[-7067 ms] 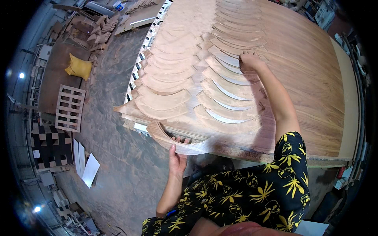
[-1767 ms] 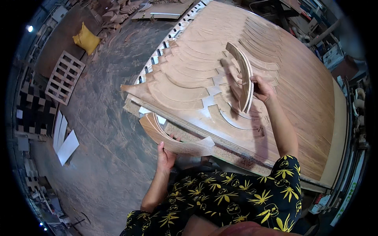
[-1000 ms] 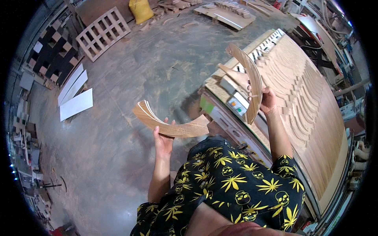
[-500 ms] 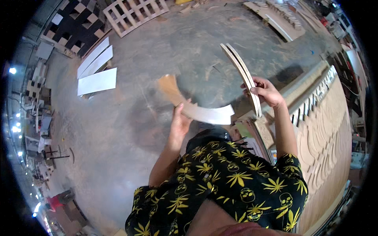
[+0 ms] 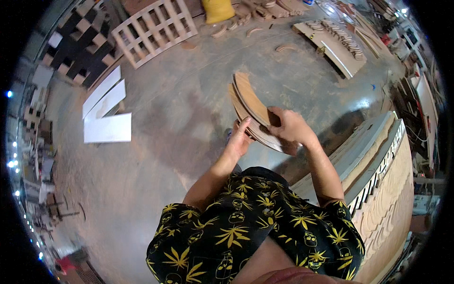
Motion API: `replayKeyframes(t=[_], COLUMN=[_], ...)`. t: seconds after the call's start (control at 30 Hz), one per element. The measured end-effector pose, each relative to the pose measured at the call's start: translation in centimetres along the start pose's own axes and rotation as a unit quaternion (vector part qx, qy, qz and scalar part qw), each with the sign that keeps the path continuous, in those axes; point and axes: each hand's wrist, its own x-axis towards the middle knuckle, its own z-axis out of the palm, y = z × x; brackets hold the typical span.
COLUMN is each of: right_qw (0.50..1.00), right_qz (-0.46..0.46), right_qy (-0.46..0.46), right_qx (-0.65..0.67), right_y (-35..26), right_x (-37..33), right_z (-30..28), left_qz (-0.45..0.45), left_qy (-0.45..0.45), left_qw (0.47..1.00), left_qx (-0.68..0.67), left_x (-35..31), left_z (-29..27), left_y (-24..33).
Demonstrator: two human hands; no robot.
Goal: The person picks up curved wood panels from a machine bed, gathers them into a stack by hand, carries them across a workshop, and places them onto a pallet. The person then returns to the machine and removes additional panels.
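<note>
In front of my body, my left hand (image 5: 240, 141) grips a curved wooden piece (image 5: 263, 136) from its outer side, thumb on its face. My right hand (image 5: 292, 127) is closed on more curved wood (image 5: 251, 98), a brown arc-shaped piece held against the inner side of the first. The arcs lie nearly parallel, with a dark gap between them toward the far end. My right fingers hide part of the wood, and their tips are partly covered. I cannot tell exactly how many pieces are in each hand.
At right, a large stack of boards (image 5: 378, 217) carries rows of curved cut pieces. White panels (image 5: 108, 128) lie on the floor at left. Farther off are a wooden slatted frame (image 5: 156, 33), a yellow sack (image 5: 218, 10) and a low board (image 5: 331, 54) with curved pieces on it.
The curved pieces, held apart before, are now side by side. My right hand has come left and inward, and my left hand has shifted slightly right. The view has moved too.
</note>
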Motion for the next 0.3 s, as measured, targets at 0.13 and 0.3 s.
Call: replayKeyframes(t=[0.13,0.3], right_qw=[0.995,0.984], right_qz=[0.094,0.174], right_qy=[-0.009,0.012], right_qx=[-0.026,-0.042], right_y=[-0.4,2.4], right_x=[6.1,12.3], right_z=[-2.7,-6.6], left_qz=[-0.033,-0.111], left_qy=[-0.078,-0.137], left_qw=[0.996,0.984], left_qx=[-0.017,0.001], left_x=[7.7,17.7], left_z=[1.4,4.7], left_y=[3.0,5.7])
